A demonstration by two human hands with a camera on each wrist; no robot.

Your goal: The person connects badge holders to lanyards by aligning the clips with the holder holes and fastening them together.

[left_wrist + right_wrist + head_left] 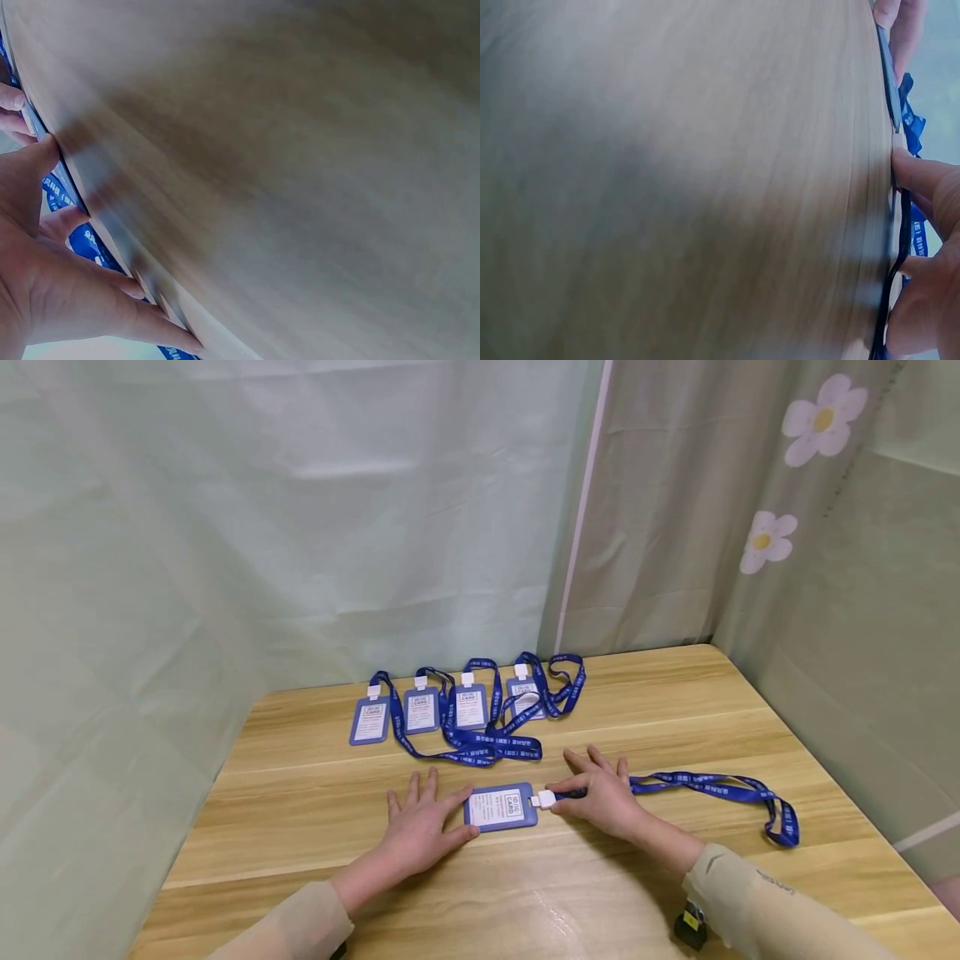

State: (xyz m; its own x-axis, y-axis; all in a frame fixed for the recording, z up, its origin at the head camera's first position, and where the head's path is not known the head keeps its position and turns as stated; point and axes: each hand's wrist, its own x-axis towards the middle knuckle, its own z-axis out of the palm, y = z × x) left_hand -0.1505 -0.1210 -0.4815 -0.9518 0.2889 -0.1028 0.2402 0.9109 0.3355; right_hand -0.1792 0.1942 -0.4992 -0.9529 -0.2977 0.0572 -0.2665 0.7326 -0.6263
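Observation:
A blue ID card holder (501,807) lies flat and sideways near the table's middle, its white clip (547,798) pointing right. My left hand (420,831) holds the holder's left end, thumb and index finger at its two corners; the other fingers spread over the tabletop. With thumb and index finger, my right hand (600,793) pinches the blue lanyard (705,782) just beside the clip, its other fingers spread out. The lanyard runs under this hand to a loop at the right. In the right wrist view, the right thumb (913,171) rests low by the strap.
Behind the hands, several more blue card holders (370,720) stand in a row, upright to my view, their lanyards (480,747) bunched together and partly overlapping. The wooden table (315,827) ends at a pale curtain (405,527) at the back and sides.

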